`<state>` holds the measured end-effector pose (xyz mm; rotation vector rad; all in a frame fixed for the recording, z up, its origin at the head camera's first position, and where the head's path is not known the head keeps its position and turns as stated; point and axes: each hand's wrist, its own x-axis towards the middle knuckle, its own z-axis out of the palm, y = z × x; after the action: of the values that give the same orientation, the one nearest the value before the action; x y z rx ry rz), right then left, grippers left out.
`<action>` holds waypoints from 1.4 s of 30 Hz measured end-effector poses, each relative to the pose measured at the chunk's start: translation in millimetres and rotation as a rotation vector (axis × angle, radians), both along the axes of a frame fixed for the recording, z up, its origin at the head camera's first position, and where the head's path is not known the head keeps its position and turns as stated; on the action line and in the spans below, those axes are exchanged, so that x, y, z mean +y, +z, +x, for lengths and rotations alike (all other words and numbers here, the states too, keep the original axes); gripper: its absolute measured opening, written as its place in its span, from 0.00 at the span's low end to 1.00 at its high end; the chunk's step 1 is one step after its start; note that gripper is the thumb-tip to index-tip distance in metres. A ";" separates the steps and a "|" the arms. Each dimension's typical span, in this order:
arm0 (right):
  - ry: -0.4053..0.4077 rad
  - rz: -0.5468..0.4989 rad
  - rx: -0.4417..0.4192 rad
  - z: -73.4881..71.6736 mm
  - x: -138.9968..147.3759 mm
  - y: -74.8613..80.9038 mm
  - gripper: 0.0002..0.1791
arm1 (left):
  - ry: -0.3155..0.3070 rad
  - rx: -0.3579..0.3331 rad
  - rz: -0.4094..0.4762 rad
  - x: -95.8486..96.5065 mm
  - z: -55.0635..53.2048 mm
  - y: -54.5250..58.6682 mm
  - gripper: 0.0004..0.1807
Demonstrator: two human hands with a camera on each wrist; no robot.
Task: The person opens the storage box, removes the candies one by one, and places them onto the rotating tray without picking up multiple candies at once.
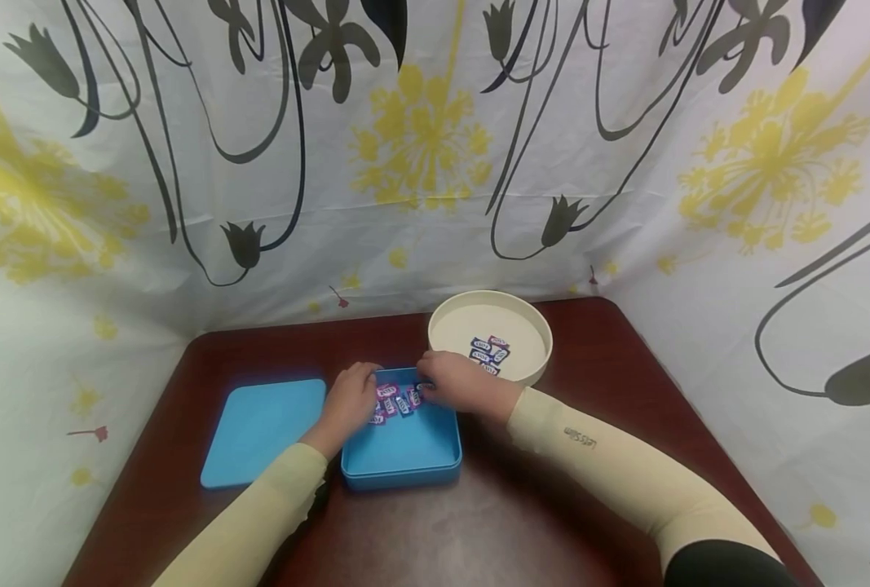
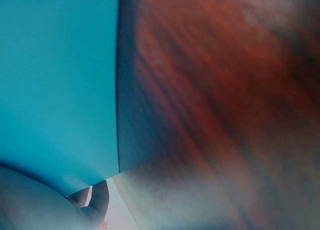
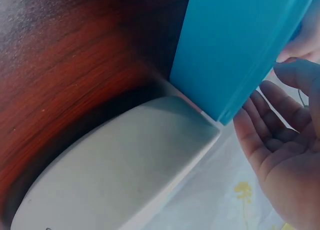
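A square blue box (image 1: pixel 404 448) stands uncovered on the table, with several small flat pink and dark-blue pieces (image 1: pixel 403 405), each with a white label, towards its back. My left hand (image 1: pixel 350 403) grips the box at its back left, a finger curled round the edge in the left wrist view. Over the back right rim reaches my right hand (image 1: pixel 464 383), its fingers bent inward beside a dark piece (image 1: pixel 425 386). In the right wrist view the rim of the blue box (image 3: pixel 225 50) hides those fingertips, so whether they pinch the piece cannot be told.
A round cream tray (image 1: pixel 449 330) sits behind the box at the right, holding several similar dark-blue and pink labelled pieces (image 1: pixel 482 355). Left of the box lies a flat blue lid (image 1: pixel 262 432). A patterned curtain (image 1: pixel 405 269) hangs beyond the dark red-brown table (image 1: pixel 405 538).
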<state>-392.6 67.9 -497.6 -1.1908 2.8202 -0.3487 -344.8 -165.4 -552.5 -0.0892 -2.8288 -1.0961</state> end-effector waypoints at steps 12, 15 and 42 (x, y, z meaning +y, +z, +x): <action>-0.002 0.200 0.064 3.9 -9.8 -11.6 0.12 | -0.001 0.010 -0.007 0.7 -0.5 -0.4 0.19; -0.010 0.256 0.085 5.7 -11.6 -14.8 0.12 | 0.000 0.008 -0.006 0.7 0.0 -0.5 0.19; 0.049 0.315 0.147 3.7 -16.2 -27.6 0.11 | 0.003 0.003 -0.009 0.2 -1.0 -0.4 0.20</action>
<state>-388.9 51.7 -525.2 -1.2548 2.8165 0.1891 -345.8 -165.2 -552.9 -0.0868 -2.8307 -1.0822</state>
